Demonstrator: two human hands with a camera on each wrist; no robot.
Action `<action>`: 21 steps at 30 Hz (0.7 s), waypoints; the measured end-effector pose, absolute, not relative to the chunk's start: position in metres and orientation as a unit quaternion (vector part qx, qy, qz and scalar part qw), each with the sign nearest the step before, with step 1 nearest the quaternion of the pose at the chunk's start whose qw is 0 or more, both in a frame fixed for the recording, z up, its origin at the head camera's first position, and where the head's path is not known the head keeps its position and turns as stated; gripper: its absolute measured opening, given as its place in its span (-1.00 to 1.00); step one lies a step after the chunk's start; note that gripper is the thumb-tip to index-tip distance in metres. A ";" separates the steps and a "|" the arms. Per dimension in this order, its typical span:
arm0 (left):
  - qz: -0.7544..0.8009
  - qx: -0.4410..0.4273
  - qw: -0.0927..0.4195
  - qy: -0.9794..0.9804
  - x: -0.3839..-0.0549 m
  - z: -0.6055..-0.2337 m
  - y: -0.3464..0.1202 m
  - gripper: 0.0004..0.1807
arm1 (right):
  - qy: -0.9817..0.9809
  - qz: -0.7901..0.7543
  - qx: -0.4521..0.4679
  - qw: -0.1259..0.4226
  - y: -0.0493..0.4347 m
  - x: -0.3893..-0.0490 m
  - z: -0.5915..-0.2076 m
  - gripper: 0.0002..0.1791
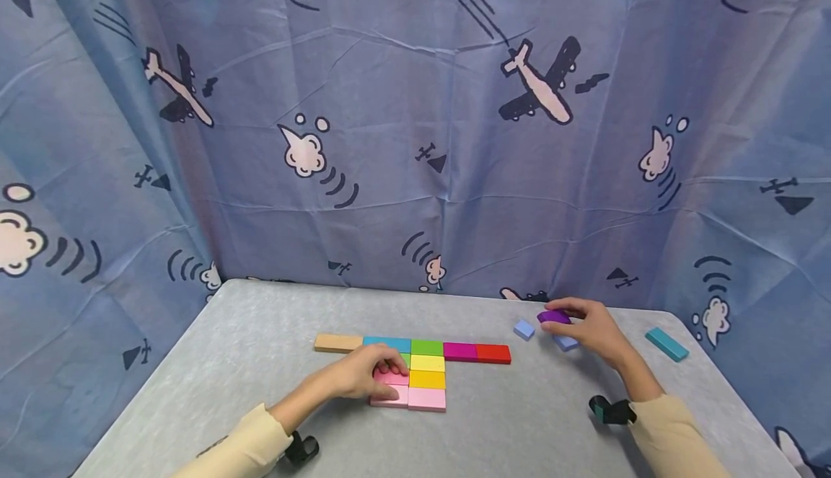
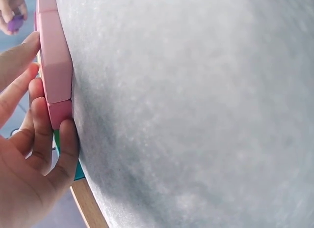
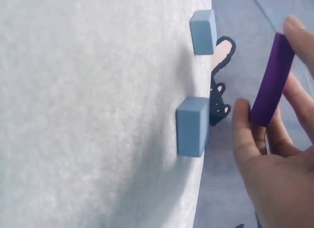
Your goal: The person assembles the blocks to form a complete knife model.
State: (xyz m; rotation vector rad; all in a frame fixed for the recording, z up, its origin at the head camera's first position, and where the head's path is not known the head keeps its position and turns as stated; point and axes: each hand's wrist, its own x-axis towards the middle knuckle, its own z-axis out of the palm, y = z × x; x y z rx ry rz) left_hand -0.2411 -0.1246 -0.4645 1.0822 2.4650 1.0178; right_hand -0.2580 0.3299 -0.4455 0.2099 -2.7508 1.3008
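Note:
My right hand pinches a purple block between thumb and fingers, held up off the table. Two light blue blocks sit on the table near it: a small one to its left and a larger one below, partly hidden by the hand in the head view. My left hand rests on the flat block pattern. Its thumb lies on a light pink block, and its fingers touch around a darker pink block. Part of a green block there is hidden under the fingers.
The pattern's top row holds a wooden block, a blue one, a green one, a magenta one and a red one. Yellow blocks lie below. A teal block lies far right. A curtain hangs behind.

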 end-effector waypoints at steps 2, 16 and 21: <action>0.350 0.373 0.131 0.849 -0.241 -0.465 -0.125 -0.70 | -0.901 0.427 0.071 0.044 0.328 -0.256 -0.443 -0.40; 0.351 0.376 0.135 0.847 -0.241 -0.465 -0.126 -0.70 | -0.886 0.453 0.090 0.036 0.306 -0.245 -0.442 -0.54; 0.352 0.383 0.133 0.844 -0.241 -0.464 -0.125 -0.70 | -0.880 0.459 0.115 0.030 0.300 -0.242 -0.439 -0.59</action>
